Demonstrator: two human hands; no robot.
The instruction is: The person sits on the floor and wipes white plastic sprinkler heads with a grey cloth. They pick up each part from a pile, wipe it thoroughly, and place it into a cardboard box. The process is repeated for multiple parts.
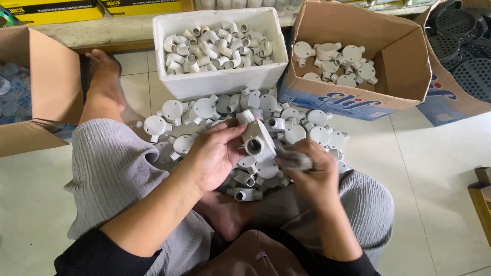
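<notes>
Seated person, cross-legged on a pale tiled floor [440, 168], grey ribbed trousers, one bare foot [105, 76] stretched toward the floor's far left. Left hand [212, 153]: closed around a white plastic conduit junction box [255, 140], round body with tubular outlets, one open outlet facing the camera; held above the lap, over the near edge of the loose pile. Right hand [314, 174]: clenched on a second, greyish fitting [294, 161], blurred, its exact form not readable; it sits just beside the held junction box, whether touching cannot be told. Loose pile of white junction boxes [204, 110]: lies on the floor between the knees and the foam box, some lids up, some on their sides. White foam box [220, 76]: beyond the pile, at the floor's far middle, filled with white pipe elbows [215, 46]. Open cardboard box [404, 66]: right of the foam box and touching it, partly filled with further junction boxes [335, 64]. Second cardboard box [51, 82]: far left, holding clear plastic pieces. Black perforated discs [465, 46]: stacked at the far right corner. Yellow cartons [56, 10]: on a ledge along the far edge.
</notes>
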